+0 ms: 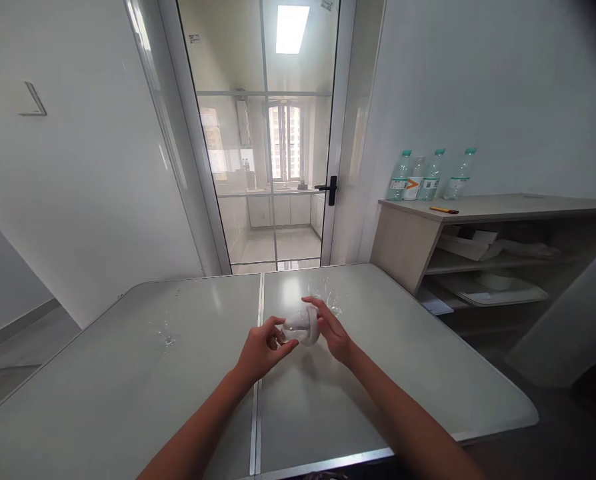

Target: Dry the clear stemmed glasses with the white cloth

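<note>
Over the middle of the grey folding table (128, 373), both my hands close round a small clear glass (292, 327) with a wad of white cloth or tissue (308, 325) against it. My left hand (261, 350) grips the glass from the left with curled fingers. My right hand (332, 330) presses the white wad onto the glass from the right, fingers wrapped over it. Water drops (334, 300) lie on the table just beyond my hands, and another wet patch (165, 330) sits to the left.
A glass door (273, 133) with a black handle (331, 189) stands behind the table. At the right, a wooden shelf unit (408, 233) carries several water bottles (431, 175) and a yellow pen (444, 210); papers lie on its shelves.
</note>
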A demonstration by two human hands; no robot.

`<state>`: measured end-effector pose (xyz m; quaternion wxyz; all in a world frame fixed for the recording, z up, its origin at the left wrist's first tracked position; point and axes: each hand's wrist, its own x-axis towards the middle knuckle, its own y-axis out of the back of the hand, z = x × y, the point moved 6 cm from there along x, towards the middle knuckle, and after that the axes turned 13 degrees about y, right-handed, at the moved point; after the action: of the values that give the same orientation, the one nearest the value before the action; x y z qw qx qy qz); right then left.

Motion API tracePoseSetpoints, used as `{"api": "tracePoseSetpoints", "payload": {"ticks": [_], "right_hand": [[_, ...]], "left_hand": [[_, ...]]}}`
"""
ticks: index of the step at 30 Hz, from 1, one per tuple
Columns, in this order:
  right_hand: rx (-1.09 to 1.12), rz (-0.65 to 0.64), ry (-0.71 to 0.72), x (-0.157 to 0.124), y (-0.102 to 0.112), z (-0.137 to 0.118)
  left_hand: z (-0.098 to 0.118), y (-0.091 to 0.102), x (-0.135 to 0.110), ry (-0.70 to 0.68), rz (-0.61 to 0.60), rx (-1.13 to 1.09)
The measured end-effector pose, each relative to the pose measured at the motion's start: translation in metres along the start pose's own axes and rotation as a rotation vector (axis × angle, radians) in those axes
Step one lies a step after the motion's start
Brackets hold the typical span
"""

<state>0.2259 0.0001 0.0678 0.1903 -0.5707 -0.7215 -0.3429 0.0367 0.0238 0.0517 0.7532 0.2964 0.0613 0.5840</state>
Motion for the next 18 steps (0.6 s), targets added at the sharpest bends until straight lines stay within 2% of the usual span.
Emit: {"api": "tracePoseSetpoints", "payload": {"ticks": [2, 4, 6, 8, 10, 13, 16, 18], "right_hand": [[-0.118, -0.074, 0.051, 0.002, -0.004, -0.002], [-0.167, -0.155, 0.038, 0.003, -0.011, -0.001], [-0.100, -0.201, -0.028, 0.004, -0.016, 0.001], [0.025, -0.194, -0.096, 0.004, -0.017, 0.001], [0.142, -0.143, -0.150, 0.004, -0.014, 0.002], [0.241, 0.001, -0.168, 0.005, -0.004, 0.002], [0.232, 0.172, -0.125, 0.004, 0.006, 0.003], [0.153, 0.194, -0.103, 0.004, 0.006, 0.003]], "left_hand": [[-0.005, -0.002, -0.003, -0.081, 0.075, 0.117], [-0.009, -0.002, -0.004, -0.155, 0.130, 0.231], [-0.011, -0.002, -0.004, -0.197, 0.159, 0.312], [-0.012, -0.002, -0.003, -0.191, 0.145, 0.342], [-0.010, -0.002, -0.001, -0.148, 0.105, 0.317], [-0.007, 0.001, 0.001, -0.079, 0.054, 0.210], [-0.007, 0.004, 0.002, -0.070, 0.063, 0.144], [-0.008, 0.004, 0.001, -0.118, 0.105, 0.188]]}}
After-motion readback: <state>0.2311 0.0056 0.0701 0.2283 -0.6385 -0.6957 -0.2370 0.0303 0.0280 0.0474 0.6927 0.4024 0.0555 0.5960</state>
